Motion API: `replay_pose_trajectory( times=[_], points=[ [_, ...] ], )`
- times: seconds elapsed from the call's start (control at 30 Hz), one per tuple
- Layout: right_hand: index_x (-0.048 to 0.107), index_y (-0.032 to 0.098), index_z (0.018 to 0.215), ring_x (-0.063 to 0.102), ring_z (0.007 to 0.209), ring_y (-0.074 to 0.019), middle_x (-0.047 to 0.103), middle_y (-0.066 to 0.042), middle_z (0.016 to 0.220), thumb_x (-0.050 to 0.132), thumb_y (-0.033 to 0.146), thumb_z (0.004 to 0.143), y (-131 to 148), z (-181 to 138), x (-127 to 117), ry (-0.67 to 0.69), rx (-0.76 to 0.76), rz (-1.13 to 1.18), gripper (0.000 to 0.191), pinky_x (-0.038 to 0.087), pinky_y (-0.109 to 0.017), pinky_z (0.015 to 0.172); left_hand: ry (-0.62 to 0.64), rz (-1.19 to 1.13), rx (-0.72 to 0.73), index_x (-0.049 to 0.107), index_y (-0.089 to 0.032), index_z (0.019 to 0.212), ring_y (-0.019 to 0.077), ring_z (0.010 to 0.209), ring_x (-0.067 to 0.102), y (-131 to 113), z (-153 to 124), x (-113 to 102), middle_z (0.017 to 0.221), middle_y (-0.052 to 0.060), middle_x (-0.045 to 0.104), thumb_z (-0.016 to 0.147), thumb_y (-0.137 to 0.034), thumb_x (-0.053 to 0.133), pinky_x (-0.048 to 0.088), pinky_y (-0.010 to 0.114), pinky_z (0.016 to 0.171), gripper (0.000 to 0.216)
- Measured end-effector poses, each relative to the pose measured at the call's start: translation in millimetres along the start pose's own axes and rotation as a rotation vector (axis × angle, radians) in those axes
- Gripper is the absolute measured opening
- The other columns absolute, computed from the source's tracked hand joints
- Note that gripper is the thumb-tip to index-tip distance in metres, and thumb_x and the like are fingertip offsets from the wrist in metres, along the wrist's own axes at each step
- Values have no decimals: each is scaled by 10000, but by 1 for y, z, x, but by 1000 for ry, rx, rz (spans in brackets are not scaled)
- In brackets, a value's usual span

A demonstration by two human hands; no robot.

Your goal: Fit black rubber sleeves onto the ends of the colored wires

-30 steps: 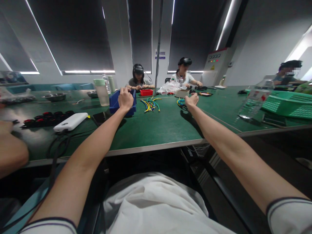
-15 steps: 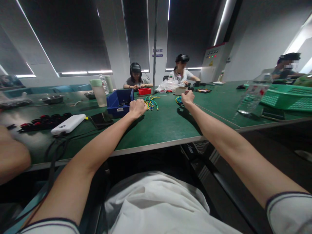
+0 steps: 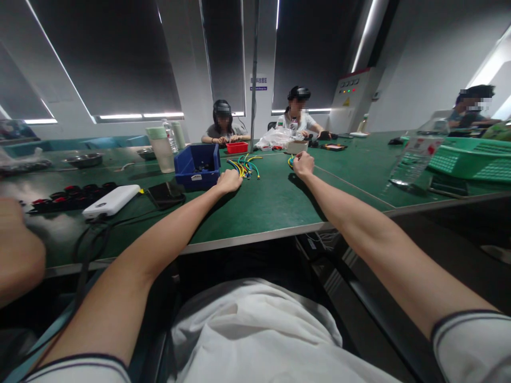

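Observation:
My left hand rests low on the green table, just right of a blue bin. Its fingers curl down at the near ends of a loose spread of yellow, green and blue wires; what they pinch is hidden behind the hand. My right hand is a closed fist farther right, gripping a small bundle of coloured wires whose ends stick out on its left side.
A black phone, a white power bank with a cable and a row of red-and-black switches lie to the left. Another person's arm is at the left edge. A green basket and a bottle stand right. People sit across.
My left hand left the blue bin, moved right and came down at the loose wires. My right hand stayed closed near the wire bundle and dropped slightly.

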State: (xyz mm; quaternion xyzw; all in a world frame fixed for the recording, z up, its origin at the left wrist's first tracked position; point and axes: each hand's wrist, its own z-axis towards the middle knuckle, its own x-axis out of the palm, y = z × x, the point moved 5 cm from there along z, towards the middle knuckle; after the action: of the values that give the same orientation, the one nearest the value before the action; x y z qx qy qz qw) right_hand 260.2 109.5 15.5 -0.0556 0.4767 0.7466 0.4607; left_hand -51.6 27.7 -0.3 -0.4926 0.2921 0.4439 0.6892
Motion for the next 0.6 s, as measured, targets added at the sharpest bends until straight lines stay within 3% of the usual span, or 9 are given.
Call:
replay_pose_trajectory(
  times=[0.13,0.27,0.37,0.47,0.6],
  points=[
    [667,157,1012,636,1066,-310,702,-184,1071,508,195,864,18,-1,0,2,-67,17,221,449,-403,950,-15,-231,-79,610,-174,628,287,790,680,0,6,-1,672,123,659,777,-292,629,499,356,697,192],
    [674,169,1013,647,1039,-280,721,-145,1043,523,199,861,39,-4,3,40,-141,70,216,442,-365,964,-64,-481,-147,581,-161,717,139,520,568,-5,10,-13,612,60,599,892,-298,486,439,255,508,241],
    [684,164,975,651,1018,-267,726,-136,1016,553,203,845,48,-9,7,89,-171,127,189,444,-353,958,-127,-607,-141,563,-161,816,85,472,501,-9,10,-27,682,41,603,947,-307,404,399,215,469,252],
    [685,152,928,664,947,-237,730,-123,944,581,247,853,56,-17,11,188,-191,205,160,467,-330,907,-164,-666,-105,549,-166,879,69,480,493,-15,7,-33,756,33,626,945,-315,454,400,204,481,189],
    [684,151,847,647,646,-156,714,-81,746,556,454,900,73,-37,22,458,-212,344,333,506,-256,663,-153,-622,8,575,-160,841,108,561,560,-29,-4,-29,765,44,666,872,-290,594,468,250,584,135]
  ],
)
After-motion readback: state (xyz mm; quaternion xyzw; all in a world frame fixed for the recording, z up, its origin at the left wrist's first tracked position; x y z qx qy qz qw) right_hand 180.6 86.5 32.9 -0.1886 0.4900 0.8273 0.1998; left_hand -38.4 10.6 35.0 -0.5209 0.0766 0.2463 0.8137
